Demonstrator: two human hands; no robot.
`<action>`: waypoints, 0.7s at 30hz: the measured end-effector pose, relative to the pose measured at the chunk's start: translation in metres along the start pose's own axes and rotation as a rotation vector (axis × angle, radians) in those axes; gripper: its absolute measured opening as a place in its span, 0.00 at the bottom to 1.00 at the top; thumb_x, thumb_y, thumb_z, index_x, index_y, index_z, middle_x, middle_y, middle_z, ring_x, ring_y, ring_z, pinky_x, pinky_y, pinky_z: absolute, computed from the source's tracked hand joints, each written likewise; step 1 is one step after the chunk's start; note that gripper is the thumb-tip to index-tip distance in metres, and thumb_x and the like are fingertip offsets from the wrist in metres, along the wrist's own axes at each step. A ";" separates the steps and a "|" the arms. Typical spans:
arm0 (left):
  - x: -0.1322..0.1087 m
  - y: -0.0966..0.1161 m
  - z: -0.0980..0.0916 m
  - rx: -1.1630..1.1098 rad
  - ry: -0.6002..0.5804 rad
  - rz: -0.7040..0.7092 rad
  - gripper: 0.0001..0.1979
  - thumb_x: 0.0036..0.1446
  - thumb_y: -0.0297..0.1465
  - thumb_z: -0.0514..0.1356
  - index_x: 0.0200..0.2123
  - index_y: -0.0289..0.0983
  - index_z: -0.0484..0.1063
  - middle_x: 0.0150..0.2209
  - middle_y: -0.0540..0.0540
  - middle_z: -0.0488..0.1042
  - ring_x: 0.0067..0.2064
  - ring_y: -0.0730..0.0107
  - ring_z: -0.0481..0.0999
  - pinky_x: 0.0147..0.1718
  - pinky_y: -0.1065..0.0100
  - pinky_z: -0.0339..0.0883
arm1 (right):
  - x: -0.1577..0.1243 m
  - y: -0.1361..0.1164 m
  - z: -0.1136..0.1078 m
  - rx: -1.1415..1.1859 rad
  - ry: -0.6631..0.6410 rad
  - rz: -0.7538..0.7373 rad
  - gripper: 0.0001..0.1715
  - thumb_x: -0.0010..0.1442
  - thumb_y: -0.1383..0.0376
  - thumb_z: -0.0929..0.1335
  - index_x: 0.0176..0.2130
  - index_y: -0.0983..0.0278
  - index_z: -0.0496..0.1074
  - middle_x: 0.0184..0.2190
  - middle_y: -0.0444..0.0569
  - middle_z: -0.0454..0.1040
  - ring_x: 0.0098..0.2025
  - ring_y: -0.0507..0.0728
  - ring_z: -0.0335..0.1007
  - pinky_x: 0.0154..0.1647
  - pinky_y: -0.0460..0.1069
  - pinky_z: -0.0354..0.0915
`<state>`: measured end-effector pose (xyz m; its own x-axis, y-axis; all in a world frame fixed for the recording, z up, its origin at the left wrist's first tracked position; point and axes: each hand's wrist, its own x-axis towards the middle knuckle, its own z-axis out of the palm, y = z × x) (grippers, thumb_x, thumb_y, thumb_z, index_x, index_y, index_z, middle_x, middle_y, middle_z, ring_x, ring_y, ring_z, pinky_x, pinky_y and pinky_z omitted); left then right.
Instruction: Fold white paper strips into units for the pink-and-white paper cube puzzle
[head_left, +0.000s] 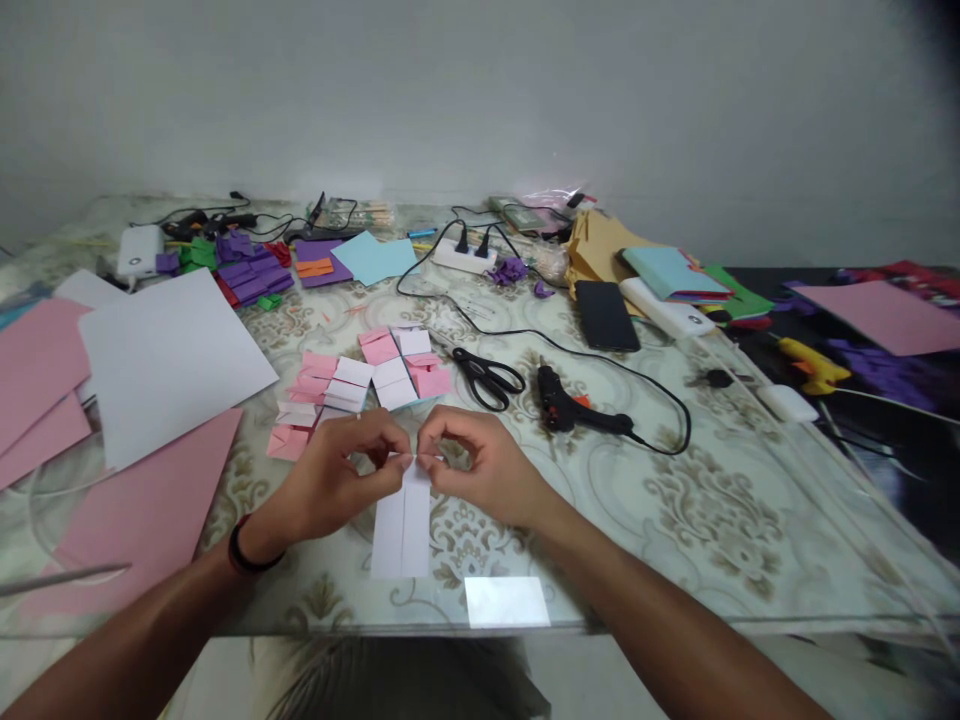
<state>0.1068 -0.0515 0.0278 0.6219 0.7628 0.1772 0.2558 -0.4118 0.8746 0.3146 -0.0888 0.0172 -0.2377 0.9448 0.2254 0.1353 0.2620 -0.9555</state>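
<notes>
A folded white paper strip (402, 530) with a crease down its length hangs between my hands over the table's front part. My left hand (352, 462) pinches its top edge between thumb and forefinger. Close beside it, my right hand (472, 462) pinches the same edge, the fingertips of both hands nearly touching. The fingertips hide the top of the strip. Just beyond my hands lie folded pink and white paper pieces (394, 377), some partly behind my left hand.
Black-handled scissors (487, 380) and a black glue gun (574, 405) with its cable lie beyond my right hand. White sheets (172, 360) and pink sheets (150, 520) cover the left side. A phone (606, 315) and a power strip (465, 257) are farther back.
</notes>
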 end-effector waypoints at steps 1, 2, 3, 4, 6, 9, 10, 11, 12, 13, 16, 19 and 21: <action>0.000 0.000 -0.001 -0.014 -0.003 -0.003 0.04 0.61 0.24 0.63 0.33 0.37 0.75 0.30 0.52 0.75 0.31 0.75 0.71 0.32 0.72 0.64 | 0.000 -0.002 -0.001 -0.008 -0.004 -0.007 0.07 0.52 0.74 0.70 0.29 0.62 0.73 0.28 0.42 0.73 0.32 0.52 0.67 0.36 0.47 0.64; 0.000 0.001 -0.001 -0.031 -0.005 -0.007 0.04 0.61 0.25 0.63 0.32 0.37 0.75 0.29 0.52 0.74 0.31 0.75 0.70 0.32 0.72 0.64 | 0.001 -0.003 -0.002 -0.012 -0.009 -0.009 0.07 0.51 0.74 0.70 0.29 0.62 0.73 0.28 0.42 0.72 0.31 0.52 0.67 0.35 0.47 0.64; 0.000 0.001 -0.002 -0.048 -0.005 -0.010 0.04 0.61 0.25 0.63 0.32 0.37 0.74 0.29 0.52 0.74 0.31 0.75 0.70 0.32 0.72 0.64 | 0.001 -0.004 -0.003 -0.010 -0.014 -0.007 0.08 0.51 0.74 0.70 0.29 0.62 0.73 0.27 0.41 0.72 0.31 0.52 0.66 0.35 0.47 0.64; 0.000 0.001 -0.004 -0.064 -0.003 -0.011 0.05 0.61 0.25 0.64 0.32 0.37 0.74 0.29 0.52 0.73 0.31 0.75 0.70 0.32 0.72 0.63 | 0.001 -0.005 -0.004 -0.002 -0.019 -0.002 0.08 0.51 0.74 0.70 0.28 0.62 0.73 0.27 0.41 0.72 0.30 0.52 0.66 0.34 0.47 0.63; 0.001 0.001 -0.006 -0.086 0.008 -0.010 0.05 0.62 0.26 0.64 0.32 0.37 0.74 0.29 0.52 0.72 0.31 0.75 0.69 0.31 0.72 0.63 | 0.002 -0.005 -0.007 0.019 -0.018 0.015 0.07 0.50 0.74 0.70 0.28 0.62 0.73 0.26 0.41 0.71 0.29 0.52 0.64 0.33 0.47 0.63; 0.003 0.001 -0.009 -0.112 0.024 -0.011 0.07 0.63 0.27 0.64 0.31 0.37 0.73 0.28 0.53 0.72 0.30 0.76 0.68 0.30 0.72 0.61 | 0.002 -0.004 -0.011 0.042 -0.011 0.035 0.07 0.49 0.74 0.69 0.28 0.62 0.73 0.25 0.41 0.71 0.28 0.52 0.64 0.32 0.47 0.63; 0.004 0.001 -0.010 -0.122 0.026 -0.015 0.07 0.63 0.27 0.64 0.31 0.37 0.73 0.27 0.53 0.71 0.29 0.76 0.68 0.29 0.73 0.61 | 0.002 -0.003 -0.012 0.044 -0.010 0.040 0.07 0.49 0.74 0.69 0.28 0.62 0.73 0.26 0.42 0.72 0.29 0.52 0.64 0.32 0.47 0.63; 0.004 0.002 -0.010 -0.131 0.025 -0.020 0.07 0.63 0.27 0.64 0.30 0.36 0.73 0.27 0.53 0.71 0.29 0.76 0.67 0.28 0.73 0.61 | 0.003 -0.003 -0.013 0.046 -0.011 0.046 0.06 0.49 0.74 0.69 0.28 0.62 0.73 0.26 0.42 0.72 0.29 0.52 0.64 0.32 0.47 0.63; 0.005 0.002 -0.010 -0.138 0.024 -0.025 0.07 0.63 0.28 0.64 0.31 0.36 0.73 0.27 0.53 0.71 0.29 0.77 0.67 0.28 0.73 0.60 | 0.003 -0.003 -0.014 0.048 -0.014 0.049 0.06 0.49 0.74 0.69 0.28 0.63 0.73 0.26 0.42 0.72 0.29 0.52 0.64 0.32 0.47 0.63; 0.005 0.002 -0.010 -0.144 0.021 -0.029 0.07 0.63 0.28 0.64 0.31 0.36 0.73 0.27 0.53 0.71 0.28 0.77 0.67 0.27 0.73 0.60 | 0.003 -0.003 -0.015 0.046 -0.019 0.052 0.06 0.49 0.74 0.69 0.28 0.63 0.73 0.26 0.42 0.72 0.29 0.52 0.64 0.32 0.47 0.63; 0.003 0.003 -0.010 -0.151 0.008 -0.031 0.07 0.63 0.28 0.65 0.31 0.36 0.73 0.26 0.54 0.71 0.28 0.78 0.67 0.27 0.74 0.60 | 0.002 -0.005 -0.018 0.027 -0.036 0.052 0.06 0.49 0.74 0.69 0.28 0.63 0.72 0.25 0.42 0.71 0.28 0.51 0.63 0.31 0.47 0.63; 0.002 0.004 -0.010 -0.135 -0.001 -0.026 0.08 0.64 0.29 0.65 0.31 0.36 0.74 0.26 0.54 0.71 0.28 0.78 0.67 0.27 0.75 0.60 | 0.001 -0.006 -0.021 -0.007 -0.046 0.052 0.06 0.50 0.73 0.70 0.28 0.63 0.72 0.25 0.41 0.72 0.28 0.51 0.63 0.31 0.47 0.62; 0.002 0.004 -0.010 -0.116 0.005 -0.024 0.08 0.65 0.30 0.65 0.31 0.36 0.74 0.26 0.53 0.71 0.28 0.78 0.67 0.27 0.75 0.60 | 0.001 -0.004 -0.023 -0.033 -0.041 0.041 0.05 0.52 0.73 0.70 0.29 0.63 0.73 0.26 0.41 0.72 0.29 0.51 0.64 0.32 0.47 0.63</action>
<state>0.1019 -0.0465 0.0357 0.6130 0.7742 0.1578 0.1829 -0.3334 0.9249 0.3356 -0.0842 0.0258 -0.2703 0.9463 0.1771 0.1778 0.2299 -0.9568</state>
